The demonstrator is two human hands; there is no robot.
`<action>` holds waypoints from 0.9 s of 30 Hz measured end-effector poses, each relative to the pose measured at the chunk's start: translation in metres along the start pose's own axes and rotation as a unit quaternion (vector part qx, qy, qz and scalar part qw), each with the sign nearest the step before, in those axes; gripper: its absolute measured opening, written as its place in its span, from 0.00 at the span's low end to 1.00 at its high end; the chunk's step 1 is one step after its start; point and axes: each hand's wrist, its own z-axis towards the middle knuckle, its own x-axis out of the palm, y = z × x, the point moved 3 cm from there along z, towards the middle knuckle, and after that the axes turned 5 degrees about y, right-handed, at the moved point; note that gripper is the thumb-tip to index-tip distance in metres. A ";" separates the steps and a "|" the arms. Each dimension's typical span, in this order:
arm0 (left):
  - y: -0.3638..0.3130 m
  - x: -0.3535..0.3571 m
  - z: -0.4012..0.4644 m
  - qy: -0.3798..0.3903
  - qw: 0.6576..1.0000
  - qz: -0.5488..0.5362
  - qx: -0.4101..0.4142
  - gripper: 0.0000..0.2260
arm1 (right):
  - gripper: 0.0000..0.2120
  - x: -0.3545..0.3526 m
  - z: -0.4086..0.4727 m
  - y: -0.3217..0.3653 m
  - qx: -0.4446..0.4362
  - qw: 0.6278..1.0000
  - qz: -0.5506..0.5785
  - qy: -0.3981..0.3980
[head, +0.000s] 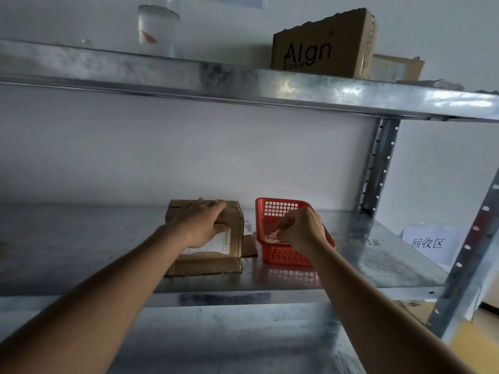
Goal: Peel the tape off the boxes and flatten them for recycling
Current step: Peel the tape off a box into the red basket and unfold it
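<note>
Head view: brown box [205, 238], flattened, white-labelled.

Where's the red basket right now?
The red basket sits on the metal shelf, just right of the flattened cardboard box, with the right hand over it.
</note>
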 end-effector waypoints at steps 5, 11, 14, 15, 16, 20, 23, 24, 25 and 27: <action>0.001 0.001 0.000 -0.004 1.000 0.004 0.004 0.22 | 0.08 0.010 0.002 0.005 -0.035 0.999 -0.021 0.002; 0.004 0.002 0.003 0.001 1.000 0.000 0.004 0.24 | 0.05 0.009 0.001 0.002 -0.031 0.998 0.016 -0.060; 0.006 0.003 0.004 0.004 1.000 -0.001 0.004 0.22 | 0.10 0.010 0.001 0.000 -0.002 0.997 0.052 -0.052; 0.006 0.003 0.005 0.003 1.000 0.000 0.005 0.22 | 0.10 0.011 0.002 0.000 0.005 0.997 0.060 -0.051; 0.007 0.003 0.005 0.001 1.000 0.003 0.006 0.22 | 0.10 0.011 0.004 -0.001 0.008 0.996 0.070 -0.056; 0.007 0.003 0.007 -0.007 1.000 0.011 0.013 0.22 | 0.05 0.012 0.006 0.000 -0.011 0.990 0.109 -0.089; 0.008 0.003 0.006 -0.009 1.000 -0.002 0.015 0.23 | 0.07 0.016 0.006 0.010 -0.047 0.989 0.116 -0.077; 0.008 0.002 0.006 -0.011 1.000 -0.007 0.017 0.24 | 0.07 0.018 0.006 0.015 -0.063 0.989 0.110 -0.071; 0.008 0.002 0.005 -0.018 1.000 -0.002 0.021 0.24 | 0.08 0.019 0.005 0.021 -0.081 0.989 0.102 -0.070; 0.008 -0.001 0.003 -0.044 0.998 0.035 0.026 0.25 | 0.08 0.019 0.003 0.034 -0.119 0.985 0.095 -0.075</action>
